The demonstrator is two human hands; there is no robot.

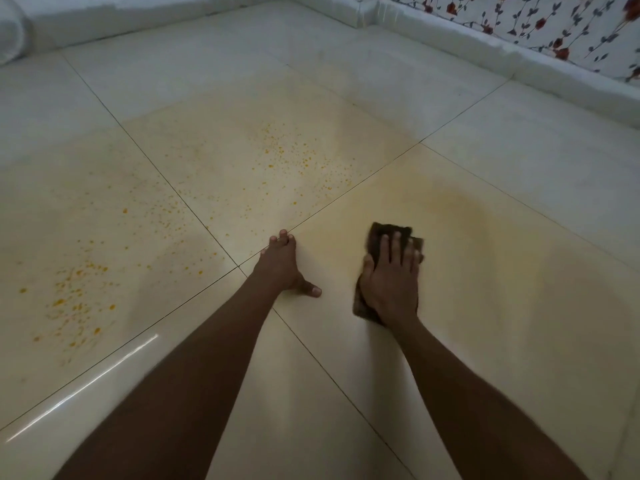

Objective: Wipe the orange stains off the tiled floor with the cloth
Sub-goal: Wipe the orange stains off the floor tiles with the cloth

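My right hand [389, 277] presses flat on a dark brown cloth [382, 234] on the cream tiled floor [502, 306], fingers spread over it. A faint orange smear [446, 202] fans out on the tile beyond the cloth. My left hand [282, 263] rests palm down on the floor to the cloth's left, beside a tile joint, holding nothing. Orange stains lie as small specks: one patch [294, 150] on the tile ahead, another [74, 292] on the tile at the far left.
A white skirting ledge [450, 43] runs along the back and right. Above it at the right is a wall covering with red flowers [540, 22]. A pale rounded object [10, 32] sits at the top left corner.
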